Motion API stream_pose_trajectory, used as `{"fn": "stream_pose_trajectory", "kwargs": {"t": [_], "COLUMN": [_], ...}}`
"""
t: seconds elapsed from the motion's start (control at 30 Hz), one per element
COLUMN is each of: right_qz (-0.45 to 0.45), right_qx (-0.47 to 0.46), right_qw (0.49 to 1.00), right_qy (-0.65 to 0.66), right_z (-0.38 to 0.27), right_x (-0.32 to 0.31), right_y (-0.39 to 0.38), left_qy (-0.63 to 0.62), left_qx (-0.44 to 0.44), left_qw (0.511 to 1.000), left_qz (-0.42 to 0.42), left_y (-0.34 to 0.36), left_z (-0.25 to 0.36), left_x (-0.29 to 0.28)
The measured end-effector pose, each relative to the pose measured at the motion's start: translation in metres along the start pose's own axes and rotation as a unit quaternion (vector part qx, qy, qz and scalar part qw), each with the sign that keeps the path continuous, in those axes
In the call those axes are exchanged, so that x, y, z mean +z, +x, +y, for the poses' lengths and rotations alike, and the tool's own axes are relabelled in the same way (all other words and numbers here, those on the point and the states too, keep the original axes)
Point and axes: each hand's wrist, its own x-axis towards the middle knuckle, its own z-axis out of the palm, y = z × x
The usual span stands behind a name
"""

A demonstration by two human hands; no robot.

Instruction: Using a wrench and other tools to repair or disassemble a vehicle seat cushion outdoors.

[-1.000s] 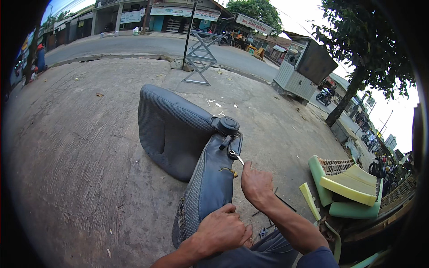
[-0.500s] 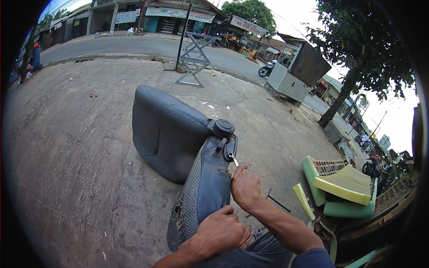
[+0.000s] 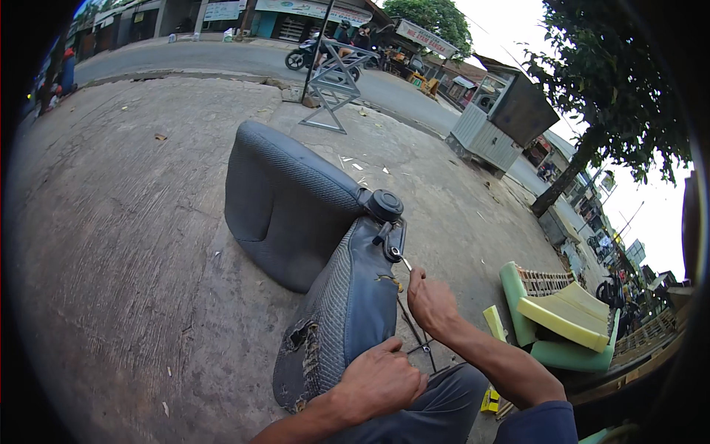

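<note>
Concrete ground [image 3: 148,251] around seat [image 3: 310,229], wrench [image 3: 405,262] partly invisible within right fingers [image 3: 418,281]

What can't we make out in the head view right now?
All in the head view:
- The far end of the wrench: hidden inside the right hand.
- What sits in the wrench's ring: too small.
- The left hand's palm: hidden by its own back.
- The seat's near lower corner: behind the left hand and left forearm.
</note>
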Motion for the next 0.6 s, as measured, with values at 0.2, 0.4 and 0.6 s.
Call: {"fn": "stream_pose_trajectory", "kwargs": {"t": [0.2,0.4,0.6], "right_qz": [-0.073,-0.069,-0.024], "right_qx": [0.027,-0.016,-0.106], "right_qw": [0.995,0.995,0.991], "right_qy": [-0.063,-0.071,-0.074], "right_z": [-0.008,0.008,0.058], "right_x": [-0.012,-0.005,0.021], "right_y": [-0.004,-0.003,0.01], "left_qy": [-0.002,-0.022,-0.043], "left_qx": [0.02,0.029,0.047], "left_qw": [0.999,0.999,0.997], "left_qz": [0.028,-0.007,0.032], "left_y": [-0.004,0.0,-0.003], "left_z": [0.002,-0.002,-0.003], "left_x": [0.008,0.019,0.004]}}
